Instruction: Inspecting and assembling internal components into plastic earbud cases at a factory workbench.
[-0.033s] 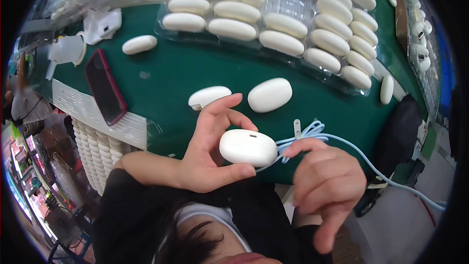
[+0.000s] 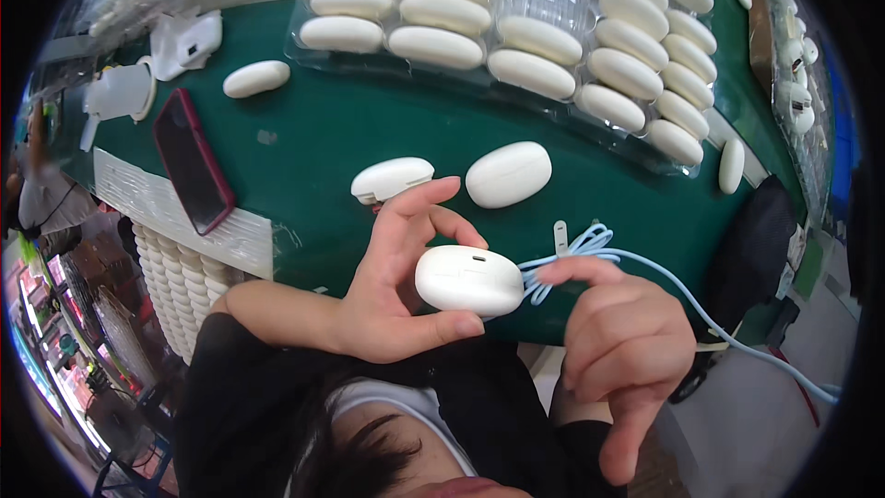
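My left hand (image 2: 387, 290) holds a white, rounded earbud charging case (image 2: 468, 280) between thumb and fingers. A small dark port slot faces up on its surface. To the right hovers my right hand (image 2: 627, 341), index finger pointing at the case's right side, thumb stretched out, the other fingers curled; nothing shows in its grip. Behind that index fingertip lies a coiled light-blue cable (image 2: 590, 242) with a pale tie tag (image 2: 560, 238). Beyond my left fingers rests a slightly parted white case (image 2: 392, 179), and next to it a closed white case (image 2: 509, 174).
Clear plastic trays (image 2: 544, 0) of white cases fill the far side of the green table (image 2: 323, 129). At left lie a phone with a dark red edge (image 2: 194, 161), a loose case (image 2: 256, 78) and white plastic parts (image 2: 184, 41). A black object (image 2: 756, 231) sits at right.
My right hand has shifted slightly right and down, its index fingertip a little farther from the case. The left hand keeps its hold, with the case turned very slightly.
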A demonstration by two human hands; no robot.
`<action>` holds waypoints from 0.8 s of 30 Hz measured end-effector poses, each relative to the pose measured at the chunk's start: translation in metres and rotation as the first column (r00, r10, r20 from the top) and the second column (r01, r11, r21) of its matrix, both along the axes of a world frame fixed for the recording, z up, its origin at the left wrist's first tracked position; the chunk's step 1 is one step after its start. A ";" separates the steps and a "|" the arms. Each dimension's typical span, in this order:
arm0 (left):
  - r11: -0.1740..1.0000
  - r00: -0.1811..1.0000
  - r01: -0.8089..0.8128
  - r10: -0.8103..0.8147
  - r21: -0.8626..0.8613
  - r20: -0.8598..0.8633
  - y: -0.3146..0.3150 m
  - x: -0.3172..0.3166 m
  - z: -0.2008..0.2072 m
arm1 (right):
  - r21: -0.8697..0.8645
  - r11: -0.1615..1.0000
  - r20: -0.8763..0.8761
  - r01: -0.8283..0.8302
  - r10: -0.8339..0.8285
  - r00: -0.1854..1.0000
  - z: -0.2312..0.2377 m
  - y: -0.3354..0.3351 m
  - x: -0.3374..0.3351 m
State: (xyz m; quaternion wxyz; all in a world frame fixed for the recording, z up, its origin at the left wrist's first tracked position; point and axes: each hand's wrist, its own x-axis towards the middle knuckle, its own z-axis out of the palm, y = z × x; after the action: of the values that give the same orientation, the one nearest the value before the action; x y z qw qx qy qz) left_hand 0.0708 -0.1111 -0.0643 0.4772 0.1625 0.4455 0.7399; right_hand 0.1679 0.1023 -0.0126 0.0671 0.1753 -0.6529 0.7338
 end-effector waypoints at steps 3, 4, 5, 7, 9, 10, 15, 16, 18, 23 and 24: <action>0.994 0.990 0.101 -0.095 0.047 -0.101 0.004 -0.001 -0.009 | -0.017 0.997 -0.113 -0.074 0.071 0.991 0.002 0.007 -0.003; 0.994 0.989 0.098 -0.092 0.041 -0.113 0.004 -0.001 -0.010 | -0.031 0.994 -0.086 -0.101 0.098 0.991 0.001 0.009 -0.002; 0.995 0.988 0.095 -0.090 0.037 -0.126 0.006 -0.001 -0.011 | -0.034 0.994 -0.069 -0.100 0.097 0.993 0.001 0.010 -0.003; 0.996 0.994 0.084 -0.082 0.026 -0.067 0.003 0.000 -0.013 | -0.094 0.979 -0.047 -0.182 0.178 0.983 -0.005 0.010 -0.008; 0.997 0.997 0.079 -0.078 0.024 -0.009 0.002 0.001 -0.014 | -0.089 0.966 -0.005 -0.241 0.242 0.970 -0.010 0.015 -0.006; 0.996 0.996 0.092 -0.092 0.016 -0.001 0.002 0.001 -0.015 | -0.075 0.953 0.032 -0.294 0.297 0.954 -0.012 0.017 -0.005; 0.990 0.990 0.140 -0.140 0.009 0.016 0.005 0.000 -0.014 | -0.134 0.970 0.004 -0.205 0.208 0.978 -0.012 0.008 -0.013; 0.989 0.989 0.146 -0.146 0.002 0.003 0.005 -0.001 -0.014 | -0.138 0.967 0.014 -0.215 0.219 0.976 -0.012 0.008 -0.013; 0.988 0.988 0.152 -0.152 -0.006 -0.009 0.005 -0.001 -0.014 | -0.156 0.964 0.029 -0.214 0.221 0.975 -0.013 0.005 -0.013; 0.984 0.984 0.178 -0.178 -0.023 0.005 0.003 0.001 -0.014 | -0.215 0.930 0.016 -0.299 0.309 0.951 -0.014 0.008 -0.019; 0.984 0.984 0.179 -0.179 -0.021 0.006 0.003 0.002 -0.014 | -0.197 0.940 0.067 -0.279 0.297 0.952 -0.016 0.005 -0.015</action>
State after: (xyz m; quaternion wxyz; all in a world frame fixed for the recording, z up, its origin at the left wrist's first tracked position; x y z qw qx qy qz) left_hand 0.0724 -0.1078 -0.0787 0.5444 0.1952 0.4359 0.6896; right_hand 0.1534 0.1073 -0.0289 -0.0565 0.2268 -0.5514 0.8008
